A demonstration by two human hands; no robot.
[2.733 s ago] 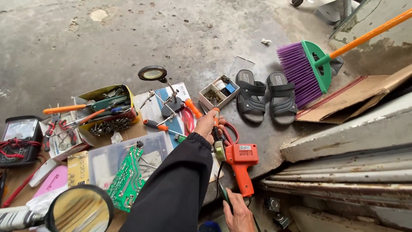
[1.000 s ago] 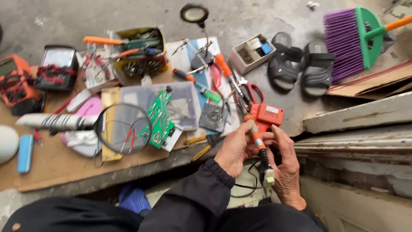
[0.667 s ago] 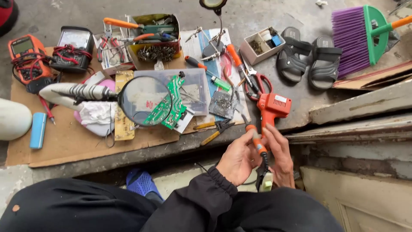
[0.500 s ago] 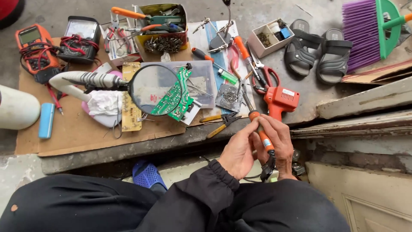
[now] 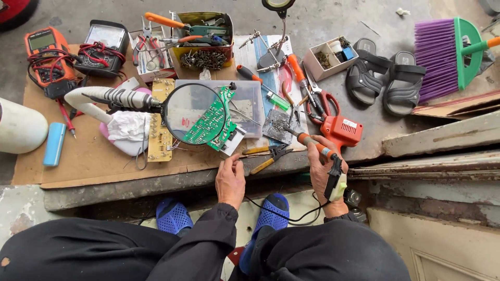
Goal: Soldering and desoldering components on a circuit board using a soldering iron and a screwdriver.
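My right hand (image 5: 324,174) grips a thin soldering iron (image 5: 311,144) by its orange handle, tip pointing up-left towards a small grey pad (image 5: 276,125). Its black cable (image 5: 291,213) loops down past my wrist. An orange soldering gun (image 5: 342,130) lies just beyond that hand. My left hand (image 5: 230,178) rests at the ledge's edge with nothing in it, fingers near a green circuit board (image 5: 211,122). The board sits under a round magnifying glass (image 5: 194,119) on a flexible arm. Yellow-handled pliers (image 5: 270,156) lie between my hands.
A cardboard sheet (image 5: 88,156) carries an orange multimeter (image 5: 46,52), a black meter (image 5: 104,39), a tin of tools (image 5: 203,36) and a clear plastic box (image 5: 251,99). Black sandals (image 5: 383,78) and a purple broom (image 5: 442,54) lie to the right. A white container (image 5: 18,127) stands left.
Both hands were on the soldering iron; now my left hand has let go and moved left towards the circuit board. My right hand keeps the iron. The view has shifted down.
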